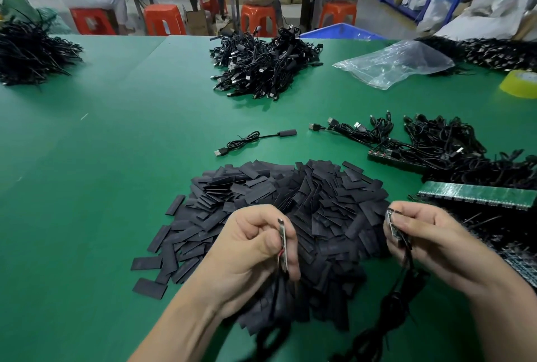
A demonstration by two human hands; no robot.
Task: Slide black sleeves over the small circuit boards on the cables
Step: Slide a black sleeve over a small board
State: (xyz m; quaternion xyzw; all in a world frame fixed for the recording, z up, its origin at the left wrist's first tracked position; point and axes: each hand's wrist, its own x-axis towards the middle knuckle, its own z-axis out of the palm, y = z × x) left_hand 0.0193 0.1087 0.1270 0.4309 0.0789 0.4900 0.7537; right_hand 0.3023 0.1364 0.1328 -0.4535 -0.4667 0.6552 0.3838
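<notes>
A big heap of flat black sleeves [290, 204] lies on the green table [110, 135] in front of me. My left hand [250, 248] pinches a small circuit board [283, 242] held on edge, its black cable hanging down. My right hand [427, 239] grips a second small circuit board [392, 223] with its cable [386, 312] trailing toward me. Both boards are bare, above the sleeve heap. A single cable with a sleeve on its board [255, 139] lies beyond the heap.
Panels of joined green boards [476, 194] and a tangle of cables [441, 146] sit at the right. A cable pile [261, 65] lies at the far centre, another [32, 51] far left. A clear plastic bag [395, 62] and yellow tape roll [520, 82] are far right. People sit at a far bench.
</notes>
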